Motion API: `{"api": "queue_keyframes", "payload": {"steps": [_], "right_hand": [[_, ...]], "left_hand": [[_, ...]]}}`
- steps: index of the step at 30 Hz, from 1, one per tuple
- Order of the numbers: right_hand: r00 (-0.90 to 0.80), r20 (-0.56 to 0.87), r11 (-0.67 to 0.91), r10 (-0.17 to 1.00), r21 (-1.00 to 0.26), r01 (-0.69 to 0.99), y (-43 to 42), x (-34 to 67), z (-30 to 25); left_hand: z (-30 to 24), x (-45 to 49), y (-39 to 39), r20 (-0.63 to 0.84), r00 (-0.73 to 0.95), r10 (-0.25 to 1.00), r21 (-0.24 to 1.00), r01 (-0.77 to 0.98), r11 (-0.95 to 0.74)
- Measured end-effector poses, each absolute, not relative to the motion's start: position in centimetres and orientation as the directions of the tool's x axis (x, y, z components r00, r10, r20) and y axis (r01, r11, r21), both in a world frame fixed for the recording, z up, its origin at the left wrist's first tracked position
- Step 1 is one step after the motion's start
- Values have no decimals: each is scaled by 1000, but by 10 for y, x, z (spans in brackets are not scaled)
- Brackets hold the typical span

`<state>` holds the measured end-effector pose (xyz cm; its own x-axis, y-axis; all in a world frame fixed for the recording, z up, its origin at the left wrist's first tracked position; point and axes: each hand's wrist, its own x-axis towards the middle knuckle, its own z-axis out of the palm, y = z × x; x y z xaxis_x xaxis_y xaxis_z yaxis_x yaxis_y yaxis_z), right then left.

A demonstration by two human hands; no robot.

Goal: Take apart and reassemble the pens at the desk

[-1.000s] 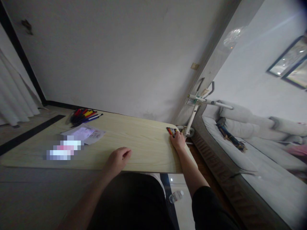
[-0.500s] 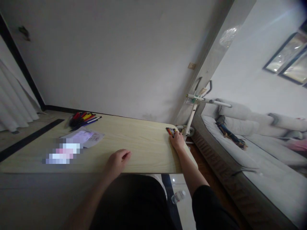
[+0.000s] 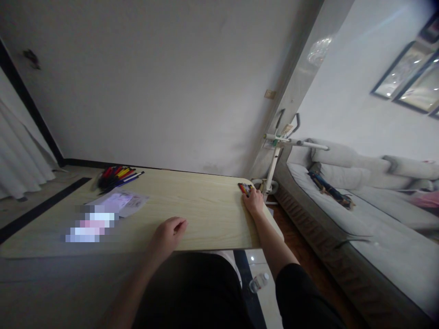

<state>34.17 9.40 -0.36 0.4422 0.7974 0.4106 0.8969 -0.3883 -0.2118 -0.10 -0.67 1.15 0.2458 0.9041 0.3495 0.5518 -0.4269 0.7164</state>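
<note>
Pens point(image 3: 244, 188) lie in a small, colourful cluster at the fingertips of the right hand point(image 3: 254, 202), near the right end of the pale table point(image 3: 199, 192). Those fingers reach over the near ends of the cluster; whether they pinch a pen or merely rest on it, I cannot tell, since the back of the hand hides the grip. The right arm stretches well out to the side, presumably because the cluster sits so close to the table's end.

Fingers of the left hand point(image 3: 168, 232) are curled together into a loose fist, with no object visible inside. That hand sits just in from the near edge, well apart from the cluster, probably resting there as a support while the other does the reaching.

Left of those curled fingers lie printed papers point(image 3: 135, 204), overlapping a bright, pixelated patch point(image 3: 92, 226) too masked to identify. Farther out, beyond the papers, a larger pile of pens point(image 3: 118, 178) fans loosely, most likely because nothing binds the right-hand ends. Below the right forearm, a clear bottle point(image 3: 259, 282) lies tipped over on the floor, out of the hands' way.
</note>
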Motion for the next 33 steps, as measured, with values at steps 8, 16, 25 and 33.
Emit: {"api": "queue_keyframes", "payload": {"steps": [8, 16, 25, 33], "right_hand": [[443, 373, -373, 815, -248, 894, 93, 343, -3], [425, 401, -357, 812, -234, 904, 90, 341, -1], [414, 425, -354, 805, -215, 910, 89, 340, -1], [434, 400, -380, 807, -209, 901, 88, 339, -1]], "left_hand": [[11, -1, -6, 343, 254, 905, 704, 569, -426], [10, -1, -6, 340, 246, 908, 715, 560, -419], [11, -1, -6, 367, 248, 897, 694, 569, -441], [13, -1, -7, 356, 236, 904, 684, 593, -424]]}}
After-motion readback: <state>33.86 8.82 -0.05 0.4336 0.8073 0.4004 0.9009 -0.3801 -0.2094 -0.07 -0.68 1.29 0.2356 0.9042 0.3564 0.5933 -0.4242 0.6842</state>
